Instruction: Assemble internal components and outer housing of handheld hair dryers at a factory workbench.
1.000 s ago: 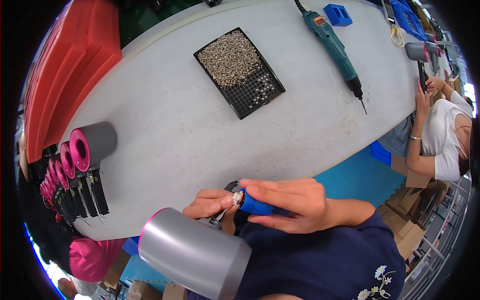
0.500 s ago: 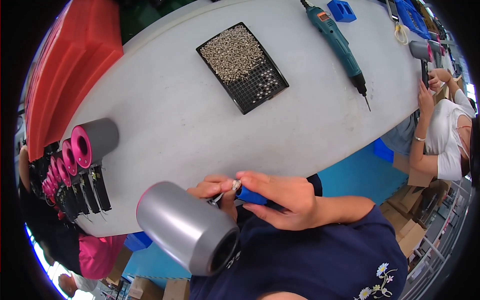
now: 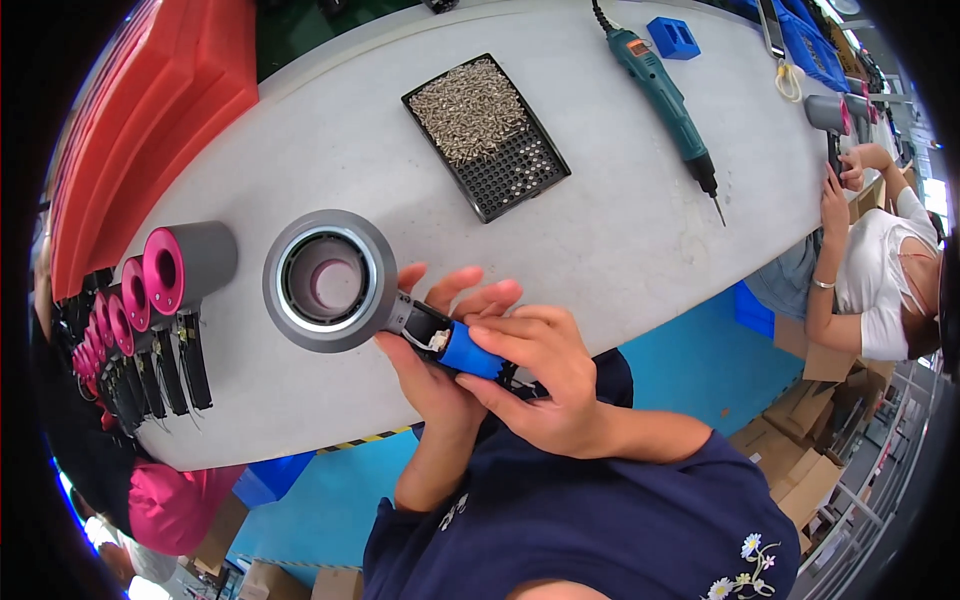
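Note:
A grey hair dryer (image 3: 285, 300) is held in front of me, its round open end facing up. Its handle is opened, showing a white connector (image 3: 438, 341) with wires and a blue wrapped part (image 3: 470, 352). My left hand (image 3: 440, 385) supports the handle from beneath near the head, thumb on the near side and fingers showing beyond it. Gripping the blue part from above is my right hand (image 3: 545, 375), its thumb and fingers on either side. Loose dark wires stick out at the handle's lower end, partly hidden by the right hand.
A black tray (image 3: 487, 205) of small screws and a green electric screwdriver (image 3: 665, 105) lie on the white table (image 3: 320, 150). A blue block (image 3: 673, 38) stands behind. More hair dryers (image 3: 190, 265) line the left, near red foam (image 3: 160, 130). A co-worker (image 3: 870, 270) handles a dryer at right.
The hair dryer has swung up and away from my body, turning its open end upward. My left hand has shifted beneath the handle; my right hand stays on the blue part.

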### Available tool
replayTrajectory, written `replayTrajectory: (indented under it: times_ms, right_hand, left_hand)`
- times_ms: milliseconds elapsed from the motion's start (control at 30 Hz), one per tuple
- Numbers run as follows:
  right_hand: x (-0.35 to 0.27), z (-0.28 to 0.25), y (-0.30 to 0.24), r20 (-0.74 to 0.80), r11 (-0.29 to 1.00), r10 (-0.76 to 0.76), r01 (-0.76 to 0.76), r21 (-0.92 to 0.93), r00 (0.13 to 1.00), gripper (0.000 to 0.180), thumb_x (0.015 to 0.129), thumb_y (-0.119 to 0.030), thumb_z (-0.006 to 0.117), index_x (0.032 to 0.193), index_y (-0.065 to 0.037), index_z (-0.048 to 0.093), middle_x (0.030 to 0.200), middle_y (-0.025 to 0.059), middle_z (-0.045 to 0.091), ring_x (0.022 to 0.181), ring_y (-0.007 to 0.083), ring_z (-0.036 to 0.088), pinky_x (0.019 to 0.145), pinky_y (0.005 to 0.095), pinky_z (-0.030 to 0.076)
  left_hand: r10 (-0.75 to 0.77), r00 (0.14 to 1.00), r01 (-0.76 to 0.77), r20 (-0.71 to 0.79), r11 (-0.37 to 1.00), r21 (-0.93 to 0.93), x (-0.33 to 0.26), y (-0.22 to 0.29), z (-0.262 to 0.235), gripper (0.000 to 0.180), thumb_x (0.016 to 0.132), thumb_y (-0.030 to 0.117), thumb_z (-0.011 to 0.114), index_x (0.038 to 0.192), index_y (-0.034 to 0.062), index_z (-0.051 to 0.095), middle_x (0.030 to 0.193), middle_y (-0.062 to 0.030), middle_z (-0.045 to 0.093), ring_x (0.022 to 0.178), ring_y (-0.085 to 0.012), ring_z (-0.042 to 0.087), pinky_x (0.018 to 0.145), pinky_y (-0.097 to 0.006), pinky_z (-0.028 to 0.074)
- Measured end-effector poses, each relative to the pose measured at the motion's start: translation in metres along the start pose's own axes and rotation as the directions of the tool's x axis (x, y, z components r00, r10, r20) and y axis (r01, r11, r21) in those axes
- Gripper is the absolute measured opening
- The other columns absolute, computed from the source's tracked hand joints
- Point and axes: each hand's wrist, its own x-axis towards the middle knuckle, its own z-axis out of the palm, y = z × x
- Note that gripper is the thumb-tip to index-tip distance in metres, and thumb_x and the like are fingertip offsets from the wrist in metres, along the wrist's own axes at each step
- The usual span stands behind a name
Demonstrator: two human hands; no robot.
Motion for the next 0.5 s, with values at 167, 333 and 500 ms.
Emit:
replayTrajectory:
  times_ms: [167,333,500]
  right_hand:
    - [-0.007,0.013,0.002,-0.014,0.992,-0.054,0.052,-0.115,0.998,0.047,0.067,-0.004,0.078,0.111,0.003,0.064,0.110,0.0129,0.066,0.090,0.0290,0.059,0.082,0.0345,0.046]
    - [0.002,0.019,0.014,0.001,0.998,-0.053,0.053,-0.037,0.999,0.050,0.067,-0.006,0.076,0.115,0.001,0.063,0.112,0.0117,0.064,0.089,0.0269,0.058,0.077,0.0336,0.048]
    - [0.003,-0.013,0.007,0.170,0.886,0.251,-0.296,0.356,0.953,0.048,0.083,-0.016,0.071,0.124,0.001,0.053,0.115,0.0131,0.059,0.087,0.0214,0.061,0.073,0.0305,0.051]
  left_hand:
    - [0.162,0.969,-0.136,0.187,0.980,-0.143,0.002,-0.010,-0.004,0.065,0.091,0.050,0.053,0.136,0.0113,0.026,0.129,-0.0178,0.051,0.123,-0.0397,0.047,0.104,-0.066,0.031]
    - [0.072,0.983,-0.079,0.171,0.996,0.035,0.015,0.005,-0.005,0.071,0.076,0.000,0.065,0.135,0.0119,0.028,0.142,-0.0164,0.040,0.138,-0.0382,0.028,0.110,-0.062,0.022]
    - [-0.039,0.955,0.107,0.293,0.970,-0.218,0.018,0.032,-0.009,0.075,0.058,0.002,0.061,0.125,0.0306,0.043,0.157,-0.0115,0.012,0.145,-0.0382,-0.004,0.114,-0.058,0.006]
